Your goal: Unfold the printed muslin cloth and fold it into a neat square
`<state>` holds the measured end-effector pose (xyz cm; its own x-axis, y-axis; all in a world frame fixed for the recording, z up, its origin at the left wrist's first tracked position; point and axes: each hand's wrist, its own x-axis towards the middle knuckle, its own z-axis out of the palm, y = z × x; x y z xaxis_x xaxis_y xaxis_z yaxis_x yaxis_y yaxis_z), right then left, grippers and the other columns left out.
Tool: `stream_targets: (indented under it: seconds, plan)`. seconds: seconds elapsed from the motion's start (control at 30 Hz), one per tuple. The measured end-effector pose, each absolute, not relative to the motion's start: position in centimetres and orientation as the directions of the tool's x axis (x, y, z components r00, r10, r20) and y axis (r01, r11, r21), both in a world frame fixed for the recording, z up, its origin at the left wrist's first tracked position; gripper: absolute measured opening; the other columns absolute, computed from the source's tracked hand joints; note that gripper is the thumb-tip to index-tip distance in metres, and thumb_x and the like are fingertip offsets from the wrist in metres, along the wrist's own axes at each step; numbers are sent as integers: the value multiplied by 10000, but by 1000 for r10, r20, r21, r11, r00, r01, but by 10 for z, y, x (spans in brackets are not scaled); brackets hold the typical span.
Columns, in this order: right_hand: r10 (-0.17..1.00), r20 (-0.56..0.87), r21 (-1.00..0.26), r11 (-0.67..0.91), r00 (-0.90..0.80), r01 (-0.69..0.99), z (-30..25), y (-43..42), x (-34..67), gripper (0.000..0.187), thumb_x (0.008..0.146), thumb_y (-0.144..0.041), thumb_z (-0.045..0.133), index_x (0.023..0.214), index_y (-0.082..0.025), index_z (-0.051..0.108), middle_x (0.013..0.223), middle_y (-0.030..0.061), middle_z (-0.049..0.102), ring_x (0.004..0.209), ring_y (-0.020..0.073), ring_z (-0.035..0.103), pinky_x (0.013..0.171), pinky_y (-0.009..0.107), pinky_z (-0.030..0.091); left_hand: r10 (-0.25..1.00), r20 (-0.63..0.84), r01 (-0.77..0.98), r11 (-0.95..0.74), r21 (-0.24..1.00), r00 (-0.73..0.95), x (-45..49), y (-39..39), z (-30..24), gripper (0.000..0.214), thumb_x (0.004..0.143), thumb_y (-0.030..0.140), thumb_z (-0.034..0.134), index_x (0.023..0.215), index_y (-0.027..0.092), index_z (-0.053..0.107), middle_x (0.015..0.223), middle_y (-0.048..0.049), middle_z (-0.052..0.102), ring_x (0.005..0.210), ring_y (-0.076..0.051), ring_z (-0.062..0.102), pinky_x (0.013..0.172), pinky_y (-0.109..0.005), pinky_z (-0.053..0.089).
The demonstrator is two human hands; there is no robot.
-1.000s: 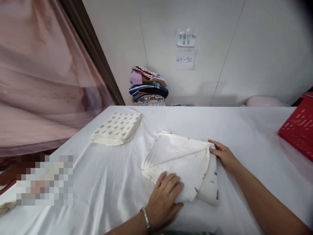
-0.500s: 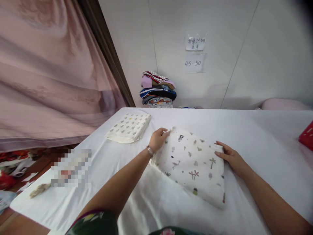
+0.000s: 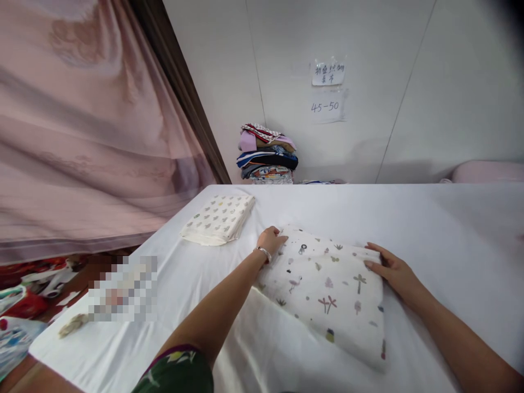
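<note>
The printed cloth (image 3: 319, 289) lies folded on the white table cover (image 3: 172, 300). At its far corners, well apart, the left hand (image 3: 270, 241) pinches the left and the right hand (image 3: 393, 273) the right. Step in hand: apparently edge alignment; the next move calls for even tension between both grips. Beyond, left, lies a second folded cloth (image 3: 219, 219).

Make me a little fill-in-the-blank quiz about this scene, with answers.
The bracelet is on the ____ arm.
The lower note on the wall reads ____.
Of the left hand and right hand, ____ touch the nearer printed cloth.
The large curtain is mostly ____.

Answers: left; 45-50; both; pink.
</note>
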<state>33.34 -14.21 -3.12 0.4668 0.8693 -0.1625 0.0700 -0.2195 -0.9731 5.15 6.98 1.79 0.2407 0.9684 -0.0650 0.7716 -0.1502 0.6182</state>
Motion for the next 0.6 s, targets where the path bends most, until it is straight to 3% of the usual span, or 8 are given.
stream_targets:
  seconds: [0.27, 0.47, 0.6]
  plan:
    - [866, -132, -979, -189, 482, 72, -34, -141, 334, 659, 648, -423, 713, 1251, -244, 517, 1247, 72, 552, 1054, 284, 560, 862, 374, 494, 949, 57, 757, -282, 589, 309, 57, 62, 21, 207, 682, 286, 641, 849, 217, 540, 914, -24, 576, 831, -168, 534, 737, -261, 376]
    - [876, -127, -976, -193, 466, 98, -34, -141, 334, 653, 663, -450, 697, 1255, -247, 509, 1249, 67, 552, 1074, 281, 553, 869, 370, 494, 947, -3, 724, -243, 645, 321, 59, 71, 21, 208, 668, 357, 643, 642, 195, 515, 593, 44, 467, 638, -130, 464, 601, -237, 333]
    - [875, -122, -978, -187, 468, 95, -34, -141, 334, 654, 670, -449, 696, 1262, -255, 497, 1289, 60, 520, 1103, 274, 537, 897, 366, 480, 941, -24, 656, -217, 723, 337, 58, 78, 22, 327, 688, 462, 593, 573, 186, 464, 521, 69, 356, 543, -94, 375, 521, -217, 284]
